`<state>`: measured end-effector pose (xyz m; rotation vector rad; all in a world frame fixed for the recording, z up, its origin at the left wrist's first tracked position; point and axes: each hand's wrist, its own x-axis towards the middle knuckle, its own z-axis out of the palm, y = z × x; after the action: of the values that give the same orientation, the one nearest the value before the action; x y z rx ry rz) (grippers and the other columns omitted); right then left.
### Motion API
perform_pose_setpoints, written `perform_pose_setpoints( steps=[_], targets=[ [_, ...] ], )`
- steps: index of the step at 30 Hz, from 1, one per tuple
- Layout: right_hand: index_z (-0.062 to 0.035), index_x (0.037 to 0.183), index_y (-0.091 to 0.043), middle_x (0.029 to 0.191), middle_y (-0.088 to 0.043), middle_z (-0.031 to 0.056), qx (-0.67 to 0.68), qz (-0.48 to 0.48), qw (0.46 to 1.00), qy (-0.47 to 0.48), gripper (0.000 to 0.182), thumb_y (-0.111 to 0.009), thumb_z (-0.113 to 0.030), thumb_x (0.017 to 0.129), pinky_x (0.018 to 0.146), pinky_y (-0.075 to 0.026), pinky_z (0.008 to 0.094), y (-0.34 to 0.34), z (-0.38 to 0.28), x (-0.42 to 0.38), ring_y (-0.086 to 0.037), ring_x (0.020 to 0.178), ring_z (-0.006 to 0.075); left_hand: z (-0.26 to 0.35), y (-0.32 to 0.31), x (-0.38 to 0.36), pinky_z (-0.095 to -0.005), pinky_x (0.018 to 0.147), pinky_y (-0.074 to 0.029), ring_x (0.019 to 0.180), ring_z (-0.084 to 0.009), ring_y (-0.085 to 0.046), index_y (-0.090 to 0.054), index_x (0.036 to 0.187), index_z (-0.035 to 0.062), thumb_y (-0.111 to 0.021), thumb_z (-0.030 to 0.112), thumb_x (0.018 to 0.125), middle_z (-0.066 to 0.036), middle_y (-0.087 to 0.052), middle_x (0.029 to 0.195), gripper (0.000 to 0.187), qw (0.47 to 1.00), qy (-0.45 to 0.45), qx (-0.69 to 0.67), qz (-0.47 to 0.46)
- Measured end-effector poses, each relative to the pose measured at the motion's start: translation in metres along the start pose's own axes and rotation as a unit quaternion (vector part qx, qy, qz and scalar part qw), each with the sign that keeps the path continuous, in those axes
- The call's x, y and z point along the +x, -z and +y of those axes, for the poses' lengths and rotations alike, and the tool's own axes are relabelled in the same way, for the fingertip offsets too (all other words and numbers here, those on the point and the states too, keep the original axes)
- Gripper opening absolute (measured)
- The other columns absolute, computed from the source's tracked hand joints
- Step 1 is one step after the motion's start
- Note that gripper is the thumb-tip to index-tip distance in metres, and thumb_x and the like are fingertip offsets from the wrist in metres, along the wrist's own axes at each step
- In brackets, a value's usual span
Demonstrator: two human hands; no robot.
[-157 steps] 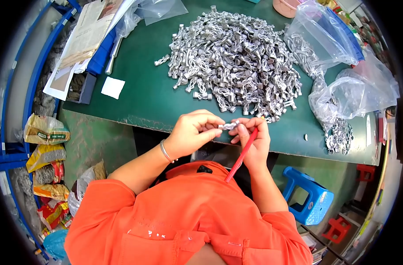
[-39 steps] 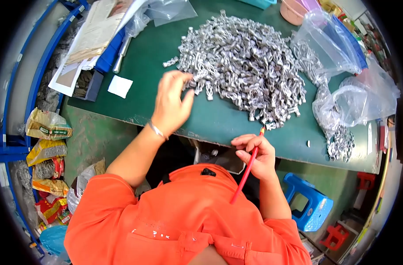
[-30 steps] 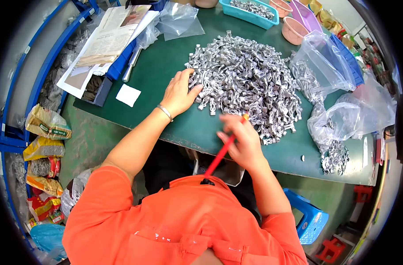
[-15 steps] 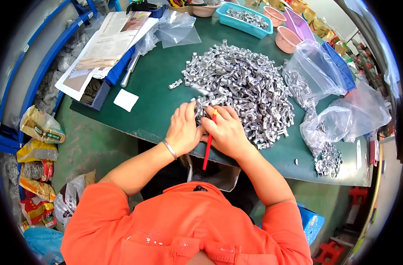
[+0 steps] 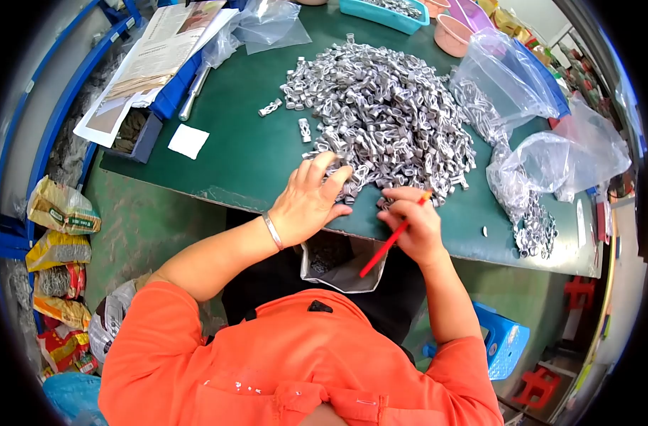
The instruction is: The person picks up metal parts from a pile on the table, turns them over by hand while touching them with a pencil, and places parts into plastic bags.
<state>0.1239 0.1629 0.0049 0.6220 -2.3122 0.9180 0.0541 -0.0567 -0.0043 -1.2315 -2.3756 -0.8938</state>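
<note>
A large heap of small grey metal clip-like pieces (image 5: 388,113) covers the middle of the table. At its near edge, my left hand (image 5: 306,202) rests with fingers apart and curled, fingertips against the pieces; whether it grasps any is hidden. To its right, my right hand (image 5: 416,226) is closed on a slim red pen (image 5: 386,248), which slants down toward my lap. Its fingertips are beside a few pieces at the heap's edge. Between my legs, under the table edge, stands an open bag (image 5: 345,277) with dark contents.
Clear plastic bags (image 5: 505,78) and loose rings (image 5: 535,234) lie on the right. A turquoise tray (image 5: 388,15) and a pink bowl (image 5: 453,35) stand at the back. Newspapers (image 5: 154,60) and a white paper square (image 5: 189,141) are on the left of the green table (image 5: 246,135).
My hands, close together before, are now apart; the right one moved right with the pen. The open bag shows more. One piece now lies separate left of the heap. The camera view shifted slightly.
</note>
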Motion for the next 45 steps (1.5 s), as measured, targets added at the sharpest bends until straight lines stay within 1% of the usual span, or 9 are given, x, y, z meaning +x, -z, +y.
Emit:
perform_pose_setpoints(
  steps=[5,8,11,14,19,28,39,43,45],
  targets=[
    [-0.0017,0.079,-0.051,0.085,-0.064,0.0131,0.067,0.217,0.956,-0.188,0.018,-0.067,0.006,0.074,0.073,-0.048,0.0321,0.004,0.000,-0.031,-0.061,0.078,0.0242,-0.004,-0.008,0.020,-0.0391,0.083,-0.039,0.099,-0.0268,-0.045,-0.052,0.117,0.0157,-0.077,0.017,0.062,-0.005,-0.043,0.122,0.060,0.995,-0.082,0.041,-0.040],
    [-0.0025,0.080,-0.050,0.084,-0.063,0.0116,0.028,0.159,0.969,-0.184,0.022,-0.069,0.006,0.071,0.071,-0.047,0.0328,0.001,-0.010,-0.036,-0.059,0.077,0.0249,-0.006,-0.007,0.029,-0.0372,0.085,-0.035,0.102,-0.0209,-0.044,-0.054,0.116,0.0198,-0.074,0.030,0.062,0.000,-0.045,0.121,0.058,0.973,-0.202,0.097,-0.057],
    [-0.0036,0.081,-0.050,0.082,-0.061,0.0106,-0.086,0.065,0.984,-0.142,0.028,-0.072,0.004,0.065,0.071,-0.045,0.0388,-0.007,-0.017,-0.028,-0.055,0.076,0.0310,-0.002,-0.007,0.035,-0.0378,0.087,-0.033,0.104,-0.0206,-0.044,-0.054,0.117,0.0215,-0.074,0.032,0.061,0.000,-0.045,0.123,0.060,0.975,-0.195,0.081,-0.072],
    [-0.0030,0.080,-0.050,0.082,-0.061,0.0097,-0.088,0.061,0.975,-0.196,0.025,-0.071,0.004,0.068,0.066,-0.045,0.0356,-0.006,-0.021,-0.034,-0.057,0.074,0.0247,0.001,0.002,0.030,-0.0398,0.092,-0.030,0.113,-0.0224,-0.042,-0.054,0.117,0.0212,-0.077,0.031,0.056,-0.001,-0.045,0.126,0.065,0.985,-0.149,0.052,-0.062],
    [-0.0033,0.081,-0.042,0.082,-0.060,0.0104,0.329,0.193,0.839,-0.387,0.020,-0.061,0.002,0.085,0.054,-0.048,0.0228,-0.001,-0.036,-0.036,-0.059,0.066,0.0131,-0.004,0.008,0.016,-0.0425,0.096,-0.028,0.116,-0.0255,-0.043,-0.058,0.114,0.0181,-0.079,0.027,0.052,-0.004,-0.047,0.126,0.066,0.991,-0.118,0.020,-0.063],
    [-0.0055,0.086,-0.040,0.089,-0.058,0.0131,0.529,0.230,0.716,-0.394,0.018,-0.055,0.004,0.087,0.059,-0.055,0.0282,-0.003,-0.047,-0.041,-0.065,0.068,0.0193,0.001,0.006,0.012,-0.0450,0.097,-0.027,0.115,-0.0273,-0.046,-0.065,0.100,0.0181,-0.076,0.028,0.062,-0.009,-0.051,0.123,0.041,0.993,-0.107,-0.010,-0.038],
    [-0.0044,0.084,-0.038,0.103,-0.054,0.0162,0.432,0.192,0.838,-0.273,0.031,-0.060,0.016,0.077,0.082,-0.052,0.0329,-0.017,-0.047,-0.055,-0.059,0.097,0.0215,0.016,0.011,0.000,-0.0445,0.095,-0.028,0.110,-0.0255,-0.050,-0.066,0.095,0.0169,-0.076,0.027,0.061,-0.007,-0.055,0.119,0.037,0.996,-0.091,0.007,-0.018],
    [-0.0038,0.086,-0.037,0.105,-0.052,0.0169,0.398,0.197,0.861,-0.247,0.032,-0.061,0.016,0.076,0.080,-0.052,0.0312,-0.023,-0.054,-0.054,-0.059,0.095,0.0213,0.029,0.010,-0.006,-0.0304,0.067,-0.045,0.077,-0.0203,-0.059,-0.066,0.090,0.0042,-0.081,0.020,0.061,-0.008,-0.062,0.092,0.037,0.980,-0.078,-0.154,0.096],
    [-0.0036,0.087,-0.037,0.105,-0.052,0.0171,0.391,0.199,0.867,-0.236,0.033,-0.061,0.016,0.076,0.079,-0.052,0.0306,-0.025,-0.056,-0.055,-0.059,0.093,0.0210,0.047,0.008,-0.014,-0.0253,0.059,-0.048,0.070,-0.0153,-0.059,-0.066,0.092,-0.0001,-0.080,0.008,0.064,-0.009,-0.062,0.091,0.032,0.948,0.054,-0.309,0.049]
  ],
)
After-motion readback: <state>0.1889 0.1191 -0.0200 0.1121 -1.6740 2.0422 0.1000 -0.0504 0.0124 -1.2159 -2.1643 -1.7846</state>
